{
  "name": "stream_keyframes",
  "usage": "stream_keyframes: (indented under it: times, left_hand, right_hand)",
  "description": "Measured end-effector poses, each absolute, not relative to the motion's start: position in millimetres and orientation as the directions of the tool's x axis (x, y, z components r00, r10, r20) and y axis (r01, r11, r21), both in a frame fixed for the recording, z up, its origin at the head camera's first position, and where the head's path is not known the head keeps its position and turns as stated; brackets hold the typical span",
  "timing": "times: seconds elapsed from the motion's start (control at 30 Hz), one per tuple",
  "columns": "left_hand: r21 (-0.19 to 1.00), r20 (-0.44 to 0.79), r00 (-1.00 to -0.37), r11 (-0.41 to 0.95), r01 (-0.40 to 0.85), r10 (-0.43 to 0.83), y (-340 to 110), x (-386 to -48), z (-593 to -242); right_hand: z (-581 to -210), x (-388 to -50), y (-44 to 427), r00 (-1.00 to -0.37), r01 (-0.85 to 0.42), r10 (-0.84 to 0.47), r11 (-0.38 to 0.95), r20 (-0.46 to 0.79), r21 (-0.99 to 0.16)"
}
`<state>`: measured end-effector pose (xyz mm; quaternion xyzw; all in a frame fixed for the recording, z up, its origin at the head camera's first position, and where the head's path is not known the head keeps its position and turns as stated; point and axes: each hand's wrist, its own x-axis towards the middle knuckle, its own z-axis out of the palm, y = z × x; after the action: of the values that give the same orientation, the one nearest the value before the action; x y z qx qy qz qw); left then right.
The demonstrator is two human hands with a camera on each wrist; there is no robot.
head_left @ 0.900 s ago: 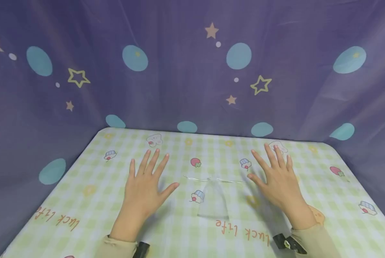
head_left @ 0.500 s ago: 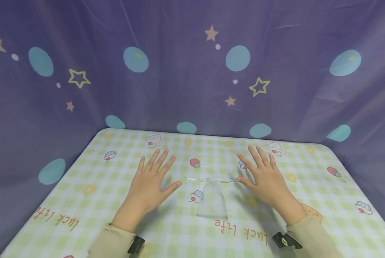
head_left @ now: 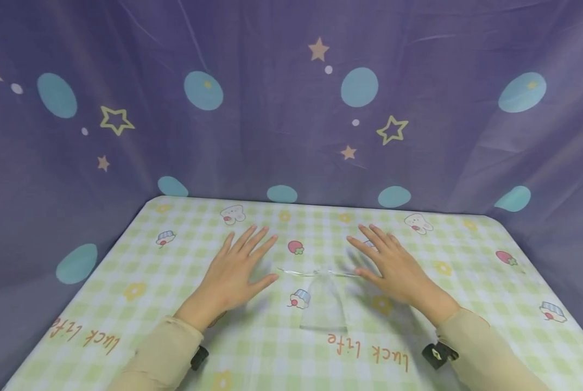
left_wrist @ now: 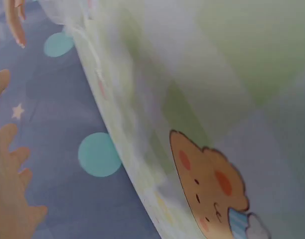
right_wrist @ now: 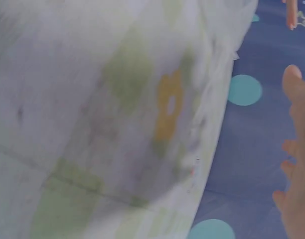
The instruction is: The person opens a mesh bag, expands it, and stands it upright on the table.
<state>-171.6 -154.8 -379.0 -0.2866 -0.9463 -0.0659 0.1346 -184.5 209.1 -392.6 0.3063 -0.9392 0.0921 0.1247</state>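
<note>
Between the hands on the table lies a see-through, bell-shaped thing (head_left: pixel 323 307), perhaps a clear drawstring pouch. Two thin clear strands run out sideways from its narrow top. My left hand (head_left: pixel 233 277) is left of it, palm down, fingers spread and holding nothing. On the other side my right hand (head_left: pixel 394 269) is likewise spread, its thumb close to the right strand's end; whether they touch I cannot tell. Shadows lie under both hands. The left wrist view shows part of the left hand (left_wrist: pixel 13 184) at its edge, and the right wrist view part of the right hand (right_wrist: pixel 298 159).
A green-and-white checked tablecloth (head_left: pixel 252 353) with printed cupcakes, strawberries and lettering covers the table. Behind and beside it hangs a purple curtain (head_left: pixel 272 136) with stars and blue ovals. Dark wrist devices show at both sleeves.
Both hands have moved inward, the left to the right and the right to the left, nearer the clear thing. The clear thing has stayed where it was.
</note>
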Motion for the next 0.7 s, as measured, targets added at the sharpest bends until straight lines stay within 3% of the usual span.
stream_keyframes:
  times: [0.4, 0.7]
  left_hand:
    - [0.087, 0.209, -0.725, 0.726, 0.683, 0.657, -139.2, -195.8, -381.4]
    - [0.197, 0.118, -0.681, 0.656, 0.729, 0.722, -131.9, -212.5, -387.6]
  right_hand:
    - [-398.0, -203.0, 204.3, -0.681, -0.725, -0.663, 0.669, 0.31, -0.162]
    - [-399.5, -214.2, 194.3, -0.738, -0.675, -0.629, 0.684, 0.246, -0.276]
